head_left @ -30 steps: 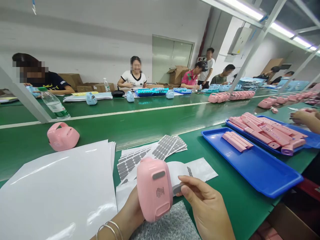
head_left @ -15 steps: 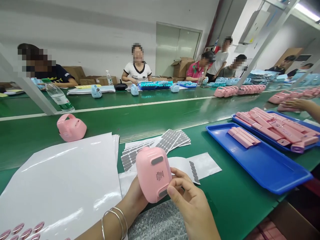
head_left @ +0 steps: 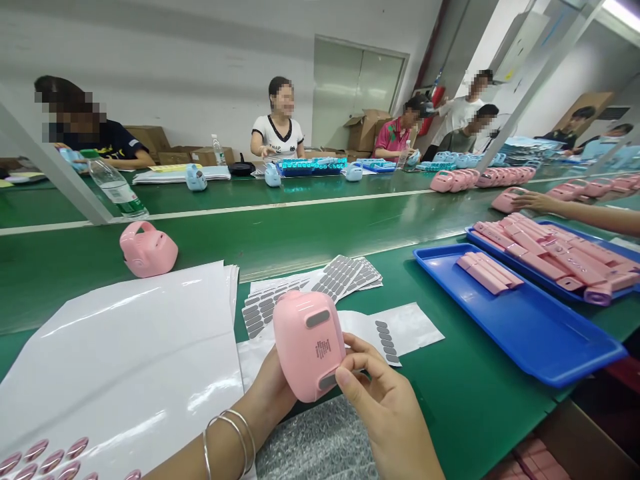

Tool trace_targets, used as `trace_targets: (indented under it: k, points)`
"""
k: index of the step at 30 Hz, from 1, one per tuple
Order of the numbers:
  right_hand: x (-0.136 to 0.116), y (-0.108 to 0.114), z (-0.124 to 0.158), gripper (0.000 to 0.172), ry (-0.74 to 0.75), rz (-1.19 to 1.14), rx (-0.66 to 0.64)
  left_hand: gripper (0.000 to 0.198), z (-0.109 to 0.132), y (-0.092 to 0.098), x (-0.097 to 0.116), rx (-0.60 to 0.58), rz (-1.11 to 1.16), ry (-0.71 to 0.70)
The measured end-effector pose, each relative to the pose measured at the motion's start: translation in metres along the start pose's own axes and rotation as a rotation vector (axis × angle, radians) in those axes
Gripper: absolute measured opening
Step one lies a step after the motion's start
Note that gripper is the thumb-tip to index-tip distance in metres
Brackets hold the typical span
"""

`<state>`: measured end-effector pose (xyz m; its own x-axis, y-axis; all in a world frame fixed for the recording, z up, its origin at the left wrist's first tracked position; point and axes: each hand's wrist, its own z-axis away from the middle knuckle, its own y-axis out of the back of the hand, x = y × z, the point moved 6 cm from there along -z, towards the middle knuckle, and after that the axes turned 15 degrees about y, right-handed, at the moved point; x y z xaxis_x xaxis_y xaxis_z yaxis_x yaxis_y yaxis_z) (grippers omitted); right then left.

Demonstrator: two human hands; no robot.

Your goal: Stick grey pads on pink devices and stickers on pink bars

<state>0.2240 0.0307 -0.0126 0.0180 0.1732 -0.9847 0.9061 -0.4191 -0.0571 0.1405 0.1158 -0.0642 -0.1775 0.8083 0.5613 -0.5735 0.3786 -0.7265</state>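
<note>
A pink rounded housing (head_left: 305,347) is held up with its printed underside facing the camera. Two grey oval pads show on it, an upper one (head_left: 317,319) and a lower one (head_left: 328,381). My left hand (head_left: 273,387) grips the housing from behind and below, its fingers mostly hidden. My right hand (head_left: 383,393) is at the housing's right edge, with thumb and forefinger pressed at the end of the lower pad. Behind the housing lie sheets of grey pads (head_left: 340,277) and a white backing strip (head_left: 415,327) with several pads left on it.
White sheets (head_left: 150,333) cover the left of the green bench, near another pink housing (head_left: 149,250). At right, blue trays (head_left: 540,340) hold pink parts (head_left: 487,272). A co-worker's hand (head_left: 535,202) touches a pink housing (head_left: 506,199). Bubble wrap (head_left: 317,443) lies below my hands.
The co-worker's hand at right has moved left along with a pink housing. The seated person opposite has turned their head. My hands keep nearly the same hold.
</note>
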Motion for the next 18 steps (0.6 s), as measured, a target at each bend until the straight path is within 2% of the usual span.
trace_targets:
  k: [9, 14, 18]
  points:
    - [0.0022, -0.001, 0.003, 0.022, 0.06, 0.105, 0.016, 0.02, 0.001, 0.0061, -0.0001, 0.092, 0.011, -0.021]
    - [0.0013, -0.0015, 0.0034, 0.021, 0.092, 0.149, 0.086, 0.02, 0.0038, 0.0046, 0.001, 0.094, 0.021, -0.034]
    - [0.0018, -0.006, 0.0061, 0.027, 0.12, 0.177, 0.172, 0.024, 0.004, 0.0019, 0.0004, 0.091, 0.021, -0.021]
